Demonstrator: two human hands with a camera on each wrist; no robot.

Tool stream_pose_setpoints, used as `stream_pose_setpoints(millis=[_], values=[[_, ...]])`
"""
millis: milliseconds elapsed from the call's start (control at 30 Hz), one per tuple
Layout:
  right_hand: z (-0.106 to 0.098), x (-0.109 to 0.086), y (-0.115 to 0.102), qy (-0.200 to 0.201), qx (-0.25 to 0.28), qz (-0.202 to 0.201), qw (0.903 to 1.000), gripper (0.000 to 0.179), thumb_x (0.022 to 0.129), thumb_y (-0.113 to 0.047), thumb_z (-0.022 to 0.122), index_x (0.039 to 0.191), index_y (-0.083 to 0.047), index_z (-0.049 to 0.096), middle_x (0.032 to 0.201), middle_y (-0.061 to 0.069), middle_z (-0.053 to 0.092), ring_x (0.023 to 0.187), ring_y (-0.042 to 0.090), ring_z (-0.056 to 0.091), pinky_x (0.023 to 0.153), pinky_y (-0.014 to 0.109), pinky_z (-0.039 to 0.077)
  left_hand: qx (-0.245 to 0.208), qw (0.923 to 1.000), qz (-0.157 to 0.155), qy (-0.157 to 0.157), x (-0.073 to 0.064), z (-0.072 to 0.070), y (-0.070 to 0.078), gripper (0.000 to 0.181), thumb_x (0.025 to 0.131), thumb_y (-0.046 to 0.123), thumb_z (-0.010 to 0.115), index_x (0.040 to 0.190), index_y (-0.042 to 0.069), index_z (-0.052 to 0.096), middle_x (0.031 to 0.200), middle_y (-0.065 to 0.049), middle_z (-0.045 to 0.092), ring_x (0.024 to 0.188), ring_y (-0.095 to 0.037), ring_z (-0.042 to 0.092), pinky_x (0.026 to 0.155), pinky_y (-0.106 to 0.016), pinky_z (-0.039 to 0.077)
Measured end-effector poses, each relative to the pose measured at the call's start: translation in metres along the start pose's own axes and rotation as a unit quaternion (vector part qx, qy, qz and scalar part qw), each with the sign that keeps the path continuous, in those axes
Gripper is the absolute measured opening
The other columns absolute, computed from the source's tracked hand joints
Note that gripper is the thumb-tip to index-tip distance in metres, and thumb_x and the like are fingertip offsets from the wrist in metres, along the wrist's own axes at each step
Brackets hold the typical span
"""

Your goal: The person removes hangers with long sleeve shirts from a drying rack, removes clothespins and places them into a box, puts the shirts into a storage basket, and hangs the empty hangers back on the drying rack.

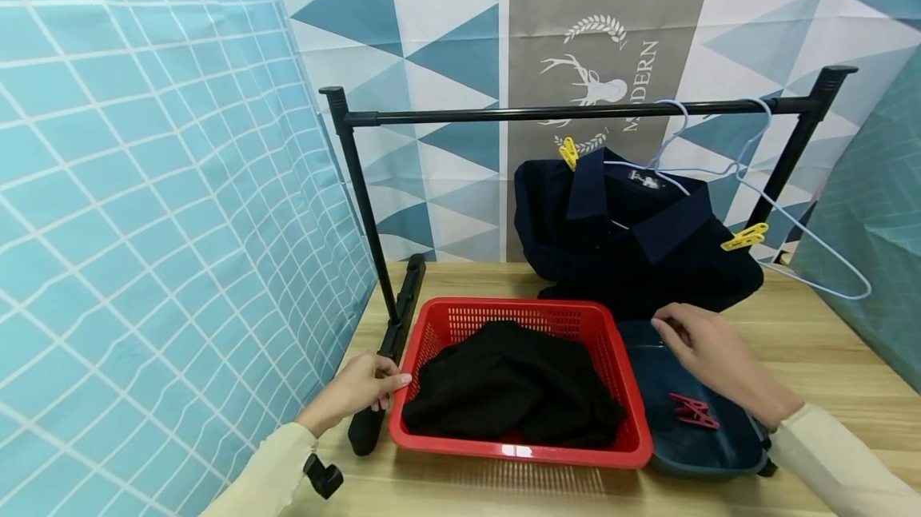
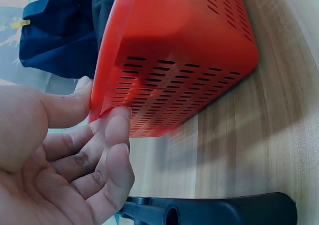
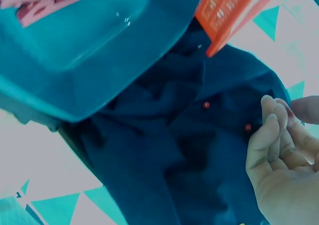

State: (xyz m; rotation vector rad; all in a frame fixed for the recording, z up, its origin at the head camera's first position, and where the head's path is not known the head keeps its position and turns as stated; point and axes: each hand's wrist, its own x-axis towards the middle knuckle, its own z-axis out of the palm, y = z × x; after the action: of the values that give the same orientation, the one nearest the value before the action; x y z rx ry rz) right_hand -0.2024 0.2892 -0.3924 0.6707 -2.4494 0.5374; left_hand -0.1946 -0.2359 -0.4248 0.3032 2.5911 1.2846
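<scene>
My left hand pinches the left rim of a red plastic basket. In the left wrist view its thumb lies over the rim and the fingers are below it. A crumpled black cloth fills much of the basket. Over the back of a dark blue basin hovers my right hand, loosely curled and holding nothing visible. Just beyond it, a navy collared shirt hangs on a light blue hanger. Yellow clothespins sit at both shoulders. Red buttons show in the right wrist view.
A black rack's bar spans the table, its left foot standing beside the basket. A pinkish-red clothespin lies in the basin. Wood-patterned table surface shows at the right. Patterned curtains rise behind and at the left.
</scene>
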Motion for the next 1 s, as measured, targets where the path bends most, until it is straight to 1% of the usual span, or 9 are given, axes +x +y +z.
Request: stream_pose_setpoints(millis=[100,233,500,633,800,867,933,1000], values=[[-0.007,0.003,0.006,0.026,-0.012,0.000,0.9996,0.004,0.094,-0.003,0.072,0.096,-0.006,0.071,0.074,-0.009,0.054,0.061,0.002,0.042,0.053,0.024,0.038,-0.004,1.0000,-0.003,-0.003,-0.001,0.000,0.000,0.025,0.100,0.025,0.070,0.085,0.005,0.071,0.064,-0.006,0.063,0.057,-0.018,0.060,0.054,-0.033,0.053],[-0.017,0.005,0.013,0.050,-0.028,0.010,0.9983,0.005,0.093,-0.002,0.073,0.097,-0.003,0.070,0.074,-0.006,0.055,0.061,0.005,0.042,0.053,0.026,0.038,-0.013,0.9999,-0.006,-0.008,-0.001,0.000,-0.001,0.029,0.100,0.026,0.069,0.082,0.004,0.070,0.063,-0.007,0.062,0.056,-0.018,0.059,0.054,-0.032,0.053],[-0.032,0.005,0.032,0.069,-0.050,0.058,0.9947,0.006,0.094,-0.003,0.071,0.100,-0.001,0.071,0.076,0.001,0.061,0.060,0.012,0.045,0.052,0.028,0.039,-0.018,0.9996,-0.009,-0.018,0.000,0.000,-0.003,0.033,0.102,0.030,0.067,0.082,0.004,0.071,0.063,-0.006,0.063,0.057,-0.017,0.060,0.055,-0.032,0.054],[-0.038,0.004,0.039,0.089,-0.056,0.071,0.9919,0.007,0.094,-0.003,0.071,0.100,0.001,0.070,0.076,0.006,0.064,0.061,0.014,0.048,0.053,0.025,0.039,-0.021,0.9995,-0.014,-0.020,0.000,0.000,-0.004,0.033,0.103,0.030,0.066,0.082,0.005,0.070,0.063,-0.007,0.063,0.057,-0.016,0.060,0.055,-0.032,0.054],[-0.043,0.003,0.048,0.138,-0.073,0.058,0.9860,0.008,0.093,-0.003,0.072,0.098,0.003,0.070,0.074,0.008,0.065,0.060,0.009,0.046,0.056,0.017,0.034,-0.024,0.9994,-0.019,-0.018,0.000,0.001,-0.004,0.034,0.103,0.031,0.066,0.082,0.005,0.070,0.064,-0.007,0.063,0.057,-0.017,0.061,0.056,-0.033,0.054],[-0.044,0.003,0.053,0.155,-0.079,0.055,0.9832,0.008,0.092,-0.004,0.073,0.097,0.002,0.071,0.074,0.009,0.064,0.060,0.006,0.045,0.056,0.016,0.032,-0.025,0.9993,-0.021,-0.017,-0.001,0.001,-0.004,0.035,0.103,0.032,0.066,0.082,0.005,0.070,0.064,-0.007,0.063,0.058,-0.017,0.061,0.056,-0.033,0.054],[-0.046,0.003,0.056,0.163,-0.080,0.061,0.9814,0.009,0.092,-0.004,0.073,0.097,0.002,0.070,0.075,0.010,0.065,0.060,0.003,0.045,0.056,0.016,0.032,-0.027,0.9992,-0.024,-0.015,-0.001,0.001,-0.004,0.035,0.103,0.033,0.065,0.082,0.005,0.070,0.064,-0.007,0.063,0.058,-0.017,0.061,0.056,-0.033,0.054],[-0.047,0.002,0.059,0.165,-0.074,0.077,0.9805,0.011,0.093,-0.005,0.073,0.100,0.003,0.068,0.076,0.012,0.065,0.061,0.000,0.044,0.054,0.016,0.032,-0.028,0.9992,-0.026,-0.014,-0.001,0.002,-0.005,0.035,0.103,0.033,0.065,0.082,0.005,0.070,0.064,-0.007,0.063,0.058,-0.017,0.061,0.056,-0.033,0.054]])
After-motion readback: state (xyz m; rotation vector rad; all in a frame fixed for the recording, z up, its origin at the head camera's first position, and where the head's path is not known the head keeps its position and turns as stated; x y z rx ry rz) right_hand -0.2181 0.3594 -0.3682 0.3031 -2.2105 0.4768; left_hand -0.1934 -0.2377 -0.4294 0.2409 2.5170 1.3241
